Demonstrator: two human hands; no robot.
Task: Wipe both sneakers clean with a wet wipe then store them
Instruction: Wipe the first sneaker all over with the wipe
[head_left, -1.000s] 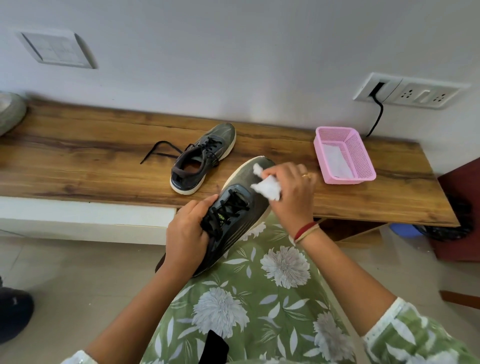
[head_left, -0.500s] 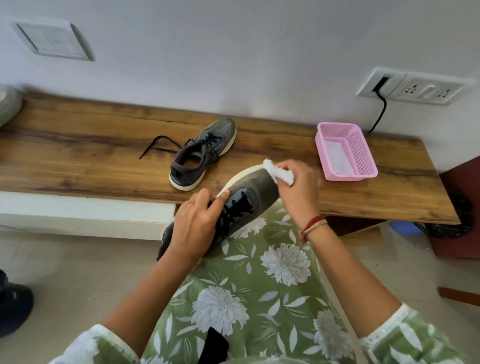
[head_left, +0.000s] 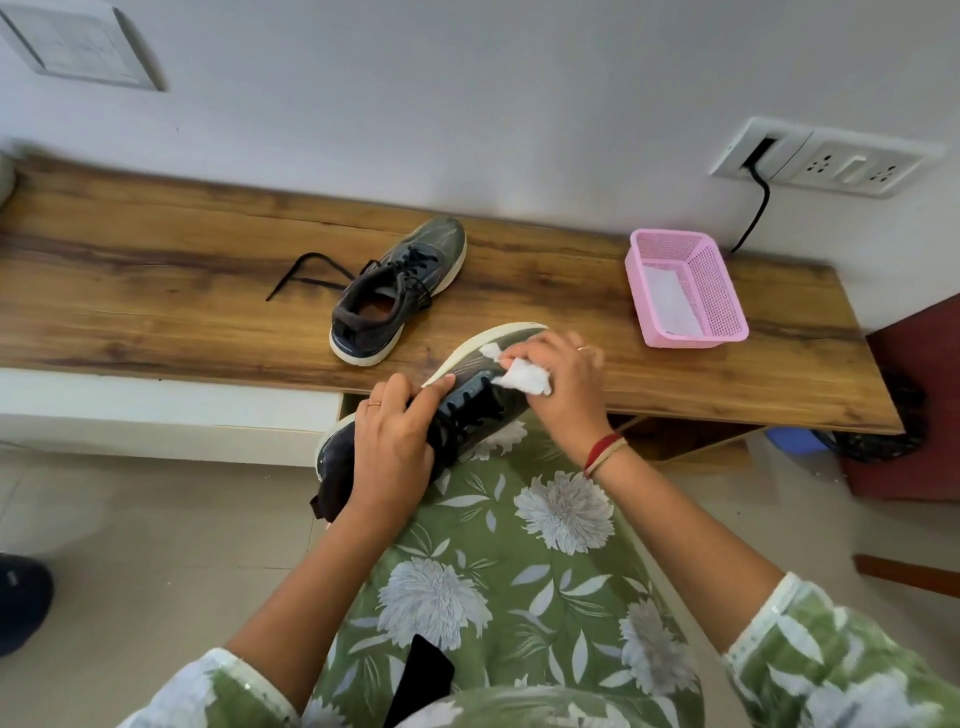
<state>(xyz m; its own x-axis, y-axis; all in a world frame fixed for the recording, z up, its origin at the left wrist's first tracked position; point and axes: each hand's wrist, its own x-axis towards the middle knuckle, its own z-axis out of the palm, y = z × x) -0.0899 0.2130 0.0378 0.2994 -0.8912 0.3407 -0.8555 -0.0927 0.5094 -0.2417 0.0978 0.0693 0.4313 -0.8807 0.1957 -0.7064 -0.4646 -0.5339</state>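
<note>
Sneaker (head_left: 467, 384) in our lap was gripped by our left hand (head_left: 392, 447). Our right hand (head_left: 558, 382) pinched the wet wipe (head_left: 522, 376) against its toe. Another sneaker (head_left: 397, 291) sat on the bench (head_left: 156, 291).

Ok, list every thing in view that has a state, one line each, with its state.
left hand: closed around the held sneaker's heel end
right hand: pinching the wet wipe against the toe
held sneaker: tilted over the lap, laced, toe toward the bench
wet wipe: crumpled, pressed on the held sneaker
second sneaker: upright on the bench, a lace trailing loose
pink basket: upright on the bench, something white lying inside
wall socket: black cable plugged in
</note>
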